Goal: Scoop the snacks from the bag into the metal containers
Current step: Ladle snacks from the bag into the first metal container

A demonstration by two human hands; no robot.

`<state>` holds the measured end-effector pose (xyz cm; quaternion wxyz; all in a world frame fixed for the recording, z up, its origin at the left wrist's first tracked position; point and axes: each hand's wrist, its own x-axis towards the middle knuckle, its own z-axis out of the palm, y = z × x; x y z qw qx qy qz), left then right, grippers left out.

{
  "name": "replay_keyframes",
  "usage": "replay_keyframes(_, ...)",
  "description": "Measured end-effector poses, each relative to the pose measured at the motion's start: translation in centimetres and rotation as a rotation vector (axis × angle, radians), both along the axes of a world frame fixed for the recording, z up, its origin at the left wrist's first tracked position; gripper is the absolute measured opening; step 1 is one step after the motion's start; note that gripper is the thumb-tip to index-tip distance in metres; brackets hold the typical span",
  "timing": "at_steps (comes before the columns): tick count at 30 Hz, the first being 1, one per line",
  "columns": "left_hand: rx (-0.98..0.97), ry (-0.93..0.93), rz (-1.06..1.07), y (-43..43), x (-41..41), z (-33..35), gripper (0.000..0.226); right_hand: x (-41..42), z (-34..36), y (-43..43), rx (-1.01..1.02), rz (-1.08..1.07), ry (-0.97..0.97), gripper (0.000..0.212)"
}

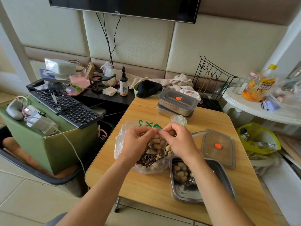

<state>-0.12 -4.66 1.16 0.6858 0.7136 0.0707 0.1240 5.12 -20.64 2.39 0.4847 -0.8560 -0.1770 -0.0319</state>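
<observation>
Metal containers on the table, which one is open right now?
The container nearest the person: lidless, with snacks inside, its lid lying beside it. The other two are stacked farther back, the top one lidded.

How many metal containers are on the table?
3. The open container sits near right, holding snacks. The lidded container is stacked on the lower container at the table's far side. Others may hide in clutter.

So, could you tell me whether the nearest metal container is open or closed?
Open: the metal container has peanuts showing inside, and its lid lies beside it on the table.
</observation>
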Motion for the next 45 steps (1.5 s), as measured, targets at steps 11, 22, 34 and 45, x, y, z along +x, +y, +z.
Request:
replay_keyframes(11, -0.051, 0.032, 0.012, -1.4, -0.1, -0.4, 0.02, -0.4, 0.3, -2.2, 0.144, 0.027, 0.093, 0.008)
replay_keyframes(22, -0.095, -0.089, -0.412, -5.5, -1.4, -1.2, 0.076, -2.4, 0.7, -8.4, 0.054, 0.02, -0.026, 0.017)
replay_keyframes(34, 0.297, -0.023, -0.363, -11.4, -1.4, -2.8, 0.022, -4.8, 0.6, -16.2, -0.492, 0.184, 0.231, 0.06)
replay_keyframes(45, 1.067, -0.281, -0.196, -11.9, -0.3, -5.6, 0.028, -5.3, 0.2, -16.4, -1.082, 0.049, 0.225, 0.045)
